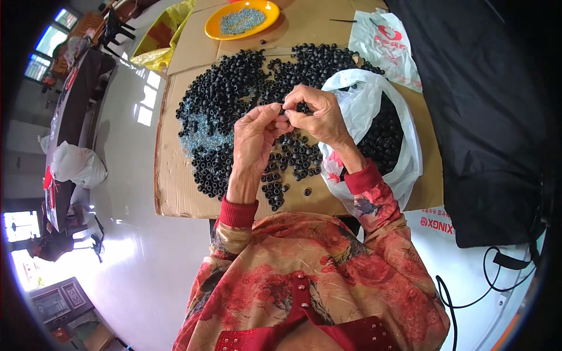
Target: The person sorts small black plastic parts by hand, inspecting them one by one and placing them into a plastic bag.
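Note:
Above the table my left hand (256,130) and my right hand (319,114) meet, fingertips pinched together. Between them shows a small dark piece (282,110), mostly hidden by the fingers; it seems to be one of the small black ring-shaped parts. A wide heap of these black parts (225,88) spreads beneath and around both hands. Loose black parts (301,158) lie below my right hand. Small clear bluish pieces (202,137) are mixed in at the heap's left. Beside my right wrist stands an open white plastic bag (413,153) holding more black parts.
Cardboard (175,181) covers the tabletop. At the far side sits an orange plate (274,24) of clear bluish pieces, and a flat white bag (380,38) lies far right. A black cloth (474,146) hangs along the right edge. A yellow bag (167,35) stands beyond the left edge.

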Demonstrator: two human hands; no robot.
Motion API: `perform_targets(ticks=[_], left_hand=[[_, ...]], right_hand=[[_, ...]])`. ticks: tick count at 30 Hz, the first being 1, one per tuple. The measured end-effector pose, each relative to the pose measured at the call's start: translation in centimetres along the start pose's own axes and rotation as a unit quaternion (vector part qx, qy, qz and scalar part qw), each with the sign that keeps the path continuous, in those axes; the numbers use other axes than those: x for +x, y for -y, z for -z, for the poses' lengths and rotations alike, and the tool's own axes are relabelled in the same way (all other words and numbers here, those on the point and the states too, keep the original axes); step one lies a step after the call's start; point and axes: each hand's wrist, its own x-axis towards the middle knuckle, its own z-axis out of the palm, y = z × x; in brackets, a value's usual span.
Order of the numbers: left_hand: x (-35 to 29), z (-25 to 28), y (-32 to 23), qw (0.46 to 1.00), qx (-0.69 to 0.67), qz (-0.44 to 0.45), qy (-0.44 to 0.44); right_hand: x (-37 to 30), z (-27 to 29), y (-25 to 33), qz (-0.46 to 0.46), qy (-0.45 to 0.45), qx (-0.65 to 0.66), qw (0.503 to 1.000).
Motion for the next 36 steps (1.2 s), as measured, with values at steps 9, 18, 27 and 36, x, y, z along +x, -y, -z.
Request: perform_targets(ticks=[9, 18, 27, 36], left_hand=[[0.0, 0.8, 0.4, 0.998, 0.009, 0.036, 0.049], [1.1, 1.9, 1.5, 0.998, 0.007, 0.012, 0.06], [0.1, 1.8, 1.0, 0.998, 0.005, 0.006, 0.06], [0.6, 3.2, 0.6, 0.978, -0.139, 0.08, 0.133]], right_hand=[[-0.6, 1.0, -0.1, -0.037, 0.067, 0.009, 0.997], [-0.3, 0.8, -0.9, -0.081, 0.072, 0.059, 0.992], [-0.8, 0.1, -1.2, -0.114, 0.053, 0.143, 0.982], [-0.5, -0.9, -0.5, -0.127, 0.032, 0.134, 0.982]])
